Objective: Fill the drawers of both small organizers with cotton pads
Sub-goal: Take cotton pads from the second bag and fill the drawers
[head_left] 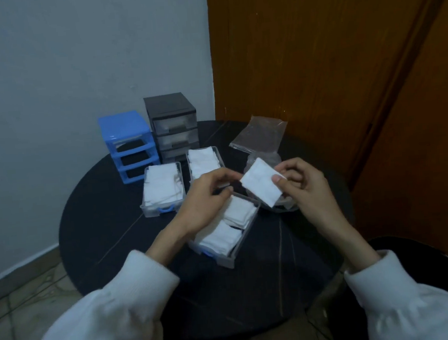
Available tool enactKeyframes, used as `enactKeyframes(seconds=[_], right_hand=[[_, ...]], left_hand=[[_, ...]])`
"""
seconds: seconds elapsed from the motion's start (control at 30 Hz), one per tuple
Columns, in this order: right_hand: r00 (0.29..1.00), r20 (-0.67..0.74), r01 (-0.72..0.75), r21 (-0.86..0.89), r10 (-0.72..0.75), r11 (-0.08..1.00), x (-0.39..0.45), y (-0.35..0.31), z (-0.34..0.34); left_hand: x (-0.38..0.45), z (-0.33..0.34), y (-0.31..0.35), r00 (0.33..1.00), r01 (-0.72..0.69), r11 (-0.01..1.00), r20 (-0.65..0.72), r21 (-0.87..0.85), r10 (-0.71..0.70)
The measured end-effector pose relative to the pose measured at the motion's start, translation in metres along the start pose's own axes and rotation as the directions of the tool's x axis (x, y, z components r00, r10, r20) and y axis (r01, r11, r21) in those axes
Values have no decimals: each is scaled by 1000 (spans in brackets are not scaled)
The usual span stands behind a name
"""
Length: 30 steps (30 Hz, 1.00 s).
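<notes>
A: So, from the head view, we see our right hand [304, 187] pinching a white cotton pad [262, 183] between thumb and fingers, held up above the round black table [109, 234].

B: And our left hand [206, 201]?

A: Its fingers are curled, thumb and fingertips drawn together over the far end of the nearest drawer [227, 230]. We cannot tell whether they pinch anything; that spot is blurred.

B: We see that drawer lying out on the table, partly filled with pads.

A: Yes, and two more drawers lie beyond it. The left drawer [163, 192] is full of white pads and has a blue handle on its near end. The middle drawer [204, 162] also holds pads, and our left hand covers its near end.

B: Where are the organizers?

A: At the table's far edge, by the wall. The blue organizer [128, 145] stands on the left with its three slots open. The black organizer [171, 125] stands just beside it, on the right, with drawers in it.

B: On the right we see a clear bag [259, 137], lying flat, and crumpled plastic [264, 158] beneath the held pad.
</notes>
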State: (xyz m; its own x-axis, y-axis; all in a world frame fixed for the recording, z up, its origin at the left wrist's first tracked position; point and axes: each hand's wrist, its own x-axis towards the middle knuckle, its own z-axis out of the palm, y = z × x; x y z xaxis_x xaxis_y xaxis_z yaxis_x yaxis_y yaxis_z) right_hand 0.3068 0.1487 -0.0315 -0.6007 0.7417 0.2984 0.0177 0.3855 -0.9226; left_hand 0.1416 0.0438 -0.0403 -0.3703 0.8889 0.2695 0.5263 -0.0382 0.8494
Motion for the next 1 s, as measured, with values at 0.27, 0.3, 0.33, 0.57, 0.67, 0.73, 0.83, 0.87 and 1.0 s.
enactKeyframes(seconds=[0.27, 0.3, 0.33, 0.57, 0.67, 0.73, 0.83, 0.87, 1.0], right_hand=[[971, 201, -149, 90, 129, 985, -15, -6, 48], [965, 218, -170, 86, 147, 982, -16, -7, 51], [960, 232, -181, 71, 160, 981, -17, -7, 53], [963, 260, -13, -240, 77, 971, -27, -13, 59], [956, 281, 212, -452, -87, 867, -29, -17, 61], [932, 344, 307, -586, -113, 749, -31, -20, 61], [923, 360, 352, -653, -134, 670, -32, -20, 60], [919, 356, 369, -636, -166, 677, -33, -21, 60], [819, 550, 487, -514, -164, 707, -38, -24, 58]], left_hand=[[-37, -16, -32, 975, 179, 933, -70, -312, -210], [-39, -14, -32, 973, 191, 914, -55, -359, -224], [-40, -13, -32, 972, 200, 897, -39, -395, -234], [-43, -12, -40, 970, 234, 837, 56, -495, -238], [-44, -12, -40, 975, 215, 842, 57, -495, -216], [-44, -13, -39, 975, 215, 847, 50, -487, -218], [-44, -13, -38, 973, 218, 843, 48, -492, -224], [-44, -13, -38, 973, 219, 843, 48, -492, -224], [-45, -14, -37, 973, 222, 851, 58, -476, -222]])
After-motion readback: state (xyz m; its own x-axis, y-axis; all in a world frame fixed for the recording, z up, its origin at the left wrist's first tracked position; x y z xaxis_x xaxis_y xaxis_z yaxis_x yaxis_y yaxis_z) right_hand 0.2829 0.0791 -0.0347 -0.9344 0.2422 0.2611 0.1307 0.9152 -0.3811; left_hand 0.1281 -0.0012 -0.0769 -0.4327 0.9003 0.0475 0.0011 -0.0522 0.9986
